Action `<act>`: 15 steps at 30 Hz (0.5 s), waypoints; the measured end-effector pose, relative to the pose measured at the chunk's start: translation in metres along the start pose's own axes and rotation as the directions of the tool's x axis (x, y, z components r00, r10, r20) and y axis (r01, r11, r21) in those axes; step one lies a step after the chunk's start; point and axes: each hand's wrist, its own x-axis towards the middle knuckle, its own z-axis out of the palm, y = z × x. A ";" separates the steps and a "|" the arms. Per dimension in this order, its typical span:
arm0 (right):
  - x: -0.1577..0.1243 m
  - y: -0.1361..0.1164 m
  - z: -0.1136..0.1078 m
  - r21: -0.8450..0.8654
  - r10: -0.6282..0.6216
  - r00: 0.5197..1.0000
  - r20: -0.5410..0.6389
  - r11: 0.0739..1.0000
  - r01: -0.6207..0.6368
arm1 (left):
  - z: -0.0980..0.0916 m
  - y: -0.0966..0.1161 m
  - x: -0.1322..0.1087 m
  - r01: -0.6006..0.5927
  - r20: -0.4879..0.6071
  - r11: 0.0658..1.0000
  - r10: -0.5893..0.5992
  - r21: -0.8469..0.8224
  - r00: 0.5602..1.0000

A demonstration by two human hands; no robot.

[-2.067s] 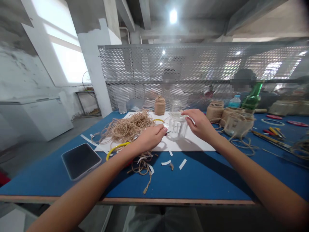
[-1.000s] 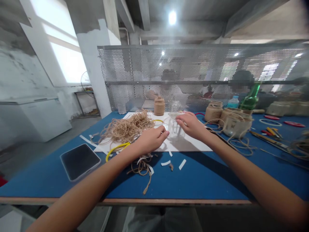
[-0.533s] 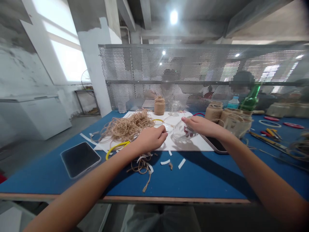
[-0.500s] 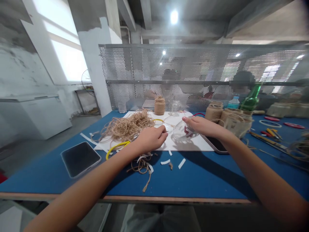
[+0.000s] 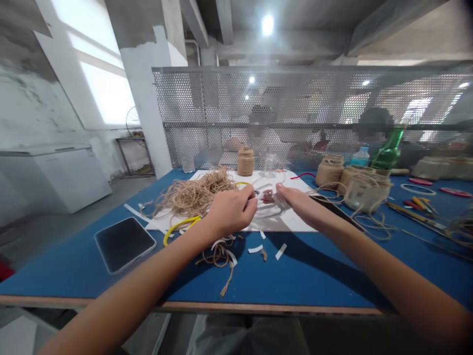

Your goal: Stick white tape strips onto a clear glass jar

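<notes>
Two bare hands meet at mid-table in the head view. Left hand [image 5: 231, 212]: fingers curled, tips at the rim of a clear glass jar [image 5: 268, 209]; whether they pinch it, cannot tell. Right hand [image 5: 301, 207]: fingers straight, pressed together, tips against the jar's other side. Jar sits on a white board [image 5: 291, 224] between the hands, its tilt unclear, just right of a heap of jute twine [image 5: 195, 195]. Board lies on a blue worktable [image 5: 66, 276]; yellow plastic ring [image 5: 181, 231] at the board's near edge.
</notes>
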 end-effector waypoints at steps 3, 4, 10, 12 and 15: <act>-0.004 0.002 0.011 -0.075 -0.090 0.996 -0.014 0.993 0.088 | 0.000 0.001 -0.001 -0.004 -0.011 0.998 0.005 0.067 1.000; -0.005 0.002 0.014 -0.095 -0.107 0.994 -0.019 0.990 0.105 | 0.001 0.001 -0.001 -0.001 -0.009 0.996 0.002 0.089 1.000; -0.009 0.001 0.019 -0.255 -0.108 0.991 -0.073 0.963 0.086 | 0.003 0.005 -0.001 0.023 0.014 0.982 -0.026 0.188 1.000; -0.009 0.001 0.020 -0.311 -0.120 0.990 -0.072 0.946 0.092 | 0.003 0.007 -0.001 0.030 0.025 0.979 -0.036 0.203 0.999; -0.010 0.000 0.023 -0.382 -0.160 0.985 -0.061 0.916 0.125 | 0.004 0.010 -0.002 0.046 0.046 0.973 -0.058 0.226 0.997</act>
